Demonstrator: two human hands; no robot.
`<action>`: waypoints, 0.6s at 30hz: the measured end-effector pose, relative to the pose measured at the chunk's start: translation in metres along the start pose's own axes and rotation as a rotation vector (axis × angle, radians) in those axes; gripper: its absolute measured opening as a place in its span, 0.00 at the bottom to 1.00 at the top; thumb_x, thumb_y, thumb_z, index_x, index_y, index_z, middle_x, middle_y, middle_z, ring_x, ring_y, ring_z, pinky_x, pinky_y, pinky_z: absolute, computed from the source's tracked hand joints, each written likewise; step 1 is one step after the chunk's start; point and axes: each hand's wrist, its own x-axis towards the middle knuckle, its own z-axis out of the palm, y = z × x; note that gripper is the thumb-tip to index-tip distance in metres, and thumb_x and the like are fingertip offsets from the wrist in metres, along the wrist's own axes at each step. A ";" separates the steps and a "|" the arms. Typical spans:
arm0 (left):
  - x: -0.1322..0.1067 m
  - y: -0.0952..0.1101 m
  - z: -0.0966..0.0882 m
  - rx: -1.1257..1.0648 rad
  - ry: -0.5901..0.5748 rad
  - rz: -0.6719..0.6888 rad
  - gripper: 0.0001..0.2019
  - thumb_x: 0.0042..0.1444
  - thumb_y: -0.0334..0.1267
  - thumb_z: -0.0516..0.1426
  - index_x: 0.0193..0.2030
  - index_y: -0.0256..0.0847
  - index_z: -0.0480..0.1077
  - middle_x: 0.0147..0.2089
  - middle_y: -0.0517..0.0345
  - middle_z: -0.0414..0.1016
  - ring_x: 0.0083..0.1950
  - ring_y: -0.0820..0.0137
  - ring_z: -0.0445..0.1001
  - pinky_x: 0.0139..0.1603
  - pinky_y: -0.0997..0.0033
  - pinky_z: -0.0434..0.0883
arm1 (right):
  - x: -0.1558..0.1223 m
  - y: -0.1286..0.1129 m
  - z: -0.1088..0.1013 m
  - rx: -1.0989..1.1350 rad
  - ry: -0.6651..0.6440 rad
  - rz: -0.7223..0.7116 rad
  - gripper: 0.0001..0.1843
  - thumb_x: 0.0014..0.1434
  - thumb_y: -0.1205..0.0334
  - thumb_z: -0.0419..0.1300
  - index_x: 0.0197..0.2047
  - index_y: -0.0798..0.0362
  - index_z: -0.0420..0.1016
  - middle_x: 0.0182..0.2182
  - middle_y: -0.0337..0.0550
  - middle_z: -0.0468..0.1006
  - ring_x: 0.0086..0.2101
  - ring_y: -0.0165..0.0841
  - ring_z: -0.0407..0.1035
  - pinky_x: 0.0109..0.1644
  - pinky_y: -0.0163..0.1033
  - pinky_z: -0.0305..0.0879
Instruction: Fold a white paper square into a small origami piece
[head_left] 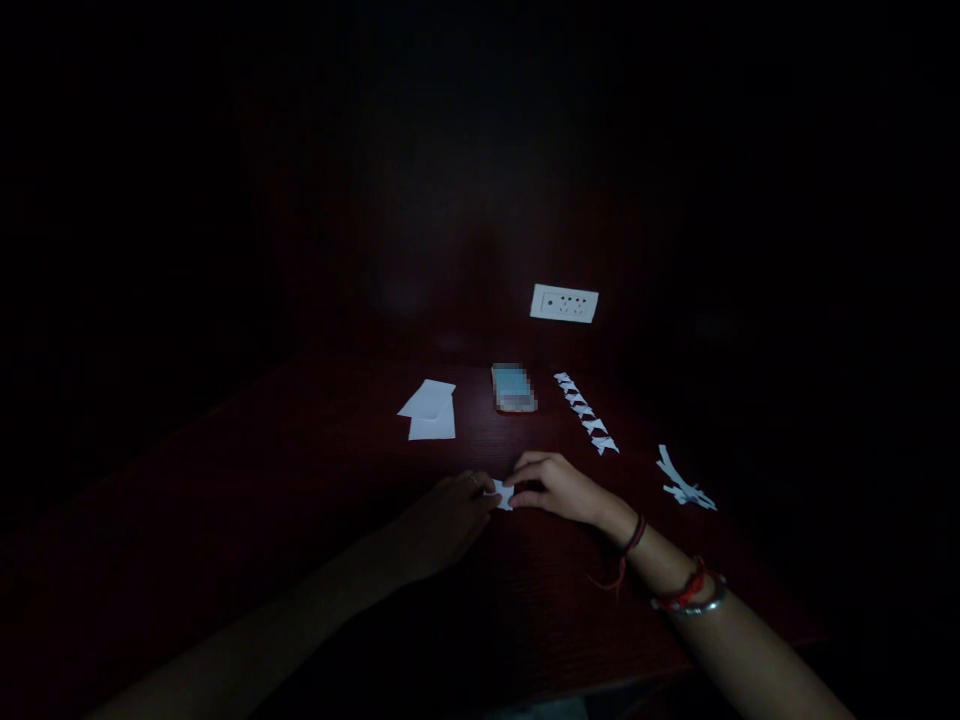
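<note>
White paper piece [502,494] pinched between left hand [448,512]; right hand [555,487].

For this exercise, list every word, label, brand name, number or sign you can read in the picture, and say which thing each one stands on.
No text can be read anywhere.
Phone: its face is blurred out, so nothing is legible.
Wall socket plate: only dark holes, no lettering seen.
Paper sheets, the row of folded paper pieces and the small paper between the left hand and right hand: plain white, unmarked.
</note>
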 end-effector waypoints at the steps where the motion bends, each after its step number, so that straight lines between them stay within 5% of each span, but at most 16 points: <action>1: -0.002 -0.001 0.001 -0.007 0.013 0.005 0.13 0.55 0.31 0.45 0.47 0.42 0.60 0.49 0.54 0.60 0.48 0.66 0.60 0.47 0.65 0.59 | -0.001 0.000 0.000 -0.005 -0.011 -0.015 0.14 0.47 0.59 0.58 0.39 0.52 0.71 0.33 0.42 0.69 0.34 0.29 0.64 0.39 0.33 0.59; 12: -0.006 -0.017 -0.019 -0.099 -0.195 0.055 0.19 0.55 0.33 0.46 0.55 0.50 0.52 0.57 0.61 0.54 0.57 0.67 0.51 0.54 0.64 0.52 | -0.003 -0.006 -0.003 -0.249 -0.063 -0.170 0.13 0.55 0.60 0.48 0.38 0.54 0.70 0.32 0.43 0.69 0.34 0.29 0.63 0.41 0.34 0.57; 18: -0.007 -0.025 -0.020 -0.122 -0.200 0.070 0.21 0.53 0.32 0.48 0.54 0.51 0.54 0.57 0.64 0.53 0.59 0.65 0.46 0.55 0.60 0.51 | -0.002 -0.005 0.001 -0.197 0.011 -0.057 0.09 0.55 0.66 0.48 0.34 0.56 0.69 0.29 0.43 0.69 0.31 0.28 0.63 0.36 0.31 0.58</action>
